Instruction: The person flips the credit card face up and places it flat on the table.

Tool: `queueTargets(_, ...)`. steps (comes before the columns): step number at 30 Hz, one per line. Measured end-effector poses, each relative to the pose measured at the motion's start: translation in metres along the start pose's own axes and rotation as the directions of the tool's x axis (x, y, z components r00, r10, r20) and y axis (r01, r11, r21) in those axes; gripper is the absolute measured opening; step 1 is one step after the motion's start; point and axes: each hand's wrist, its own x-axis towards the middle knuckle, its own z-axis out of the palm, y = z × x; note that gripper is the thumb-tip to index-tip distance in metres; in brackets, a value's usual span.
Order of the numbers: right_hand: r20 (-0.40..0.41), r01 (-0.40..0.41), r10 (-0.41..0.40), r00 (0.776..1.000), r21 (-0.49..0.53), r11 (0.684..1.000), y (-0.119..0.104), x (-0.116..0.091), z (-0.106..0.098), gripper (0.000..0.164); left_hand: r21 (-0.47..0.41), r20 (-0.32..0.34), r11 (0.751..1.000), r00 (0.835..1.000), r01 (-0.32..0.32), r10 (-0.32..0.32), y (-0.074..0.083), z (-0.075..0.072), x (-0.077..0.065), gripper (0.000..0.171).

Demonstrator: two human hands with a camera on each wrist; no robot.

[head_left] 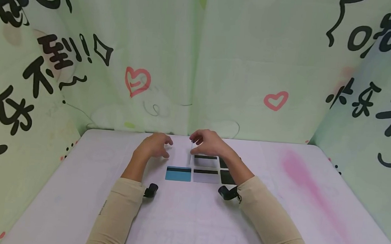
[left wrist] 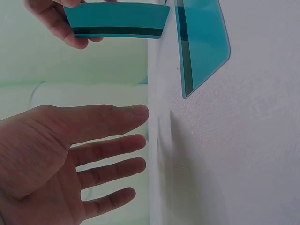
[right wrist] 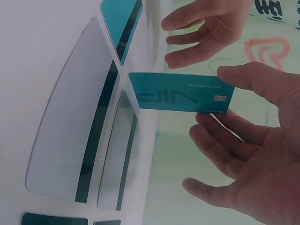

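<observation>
One teal VIP chip card (right wrist: pixel 164 96) stands upright, pinched at its end by my right hand (head_left: pixel 209 142); I'd lower it gently, clear of the striped grey card (head_left: pixel 205 162), my left hand (head_left: pixel 154 144) free, grasping nothing.

Teal chip card (right wrist: pixel 176 93), upright

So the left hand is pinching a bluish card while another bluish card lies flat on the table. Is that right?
Not quite: it's the right hand pinching the bluish card, as the right wrist view shows. The other bluish card does lie flat on the table.
</observation>
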Motion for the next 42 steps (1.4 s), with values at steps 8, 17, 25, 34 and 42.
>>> queueTargets(8, -0.003, 0.020, -0.020, 1.000, 0.001, 1.000, -0.002, 0.003, 0.005, 0.048, 0.020, 0.003, 1.000, 1.000, -0.022, 0.022, 0.000, -0.002, 0.004, 0.045)
queueTargets(17, -0.019, 0.008, -0.008, 1.000, 0.024, 1.000, -0.003, 0.005, 0.012, 0.051, 0.023, 0.020, 1.000, 1.000, -0.021, 0.020, 0.001, -0.004, 0.003, 0.040)
queueTargets(25, -0.019, 0.001, -0.001, 1.000, 0.025, 1.000, -0.002, 0.007, 0.016, 0.053, 0.012, 0.004, 1.000, 1.000, -0.018, 0.018, 0.002, -0.006, 0.002, 0.041)
queueTargets(34, -0.008, -0.005, 0.005, 1.000, 0.029, 1.000, 0.000, 0.010, 0.020, 0.053, 0.015, 0.009, 1.000, 1.000, -0.026, 0.026, 0.004, -0.007, -0.001, 0.042)
queueTargets(42, -0.005, -0.014, 0.015, 1.000, 0.053, 0.998, 0.003, 0.011, 0.027, 0.054, 0.001, 0.015, 1.000, 1.000, -0.020, 0.020, 0.001, -0.004, 0.000, 0.042)
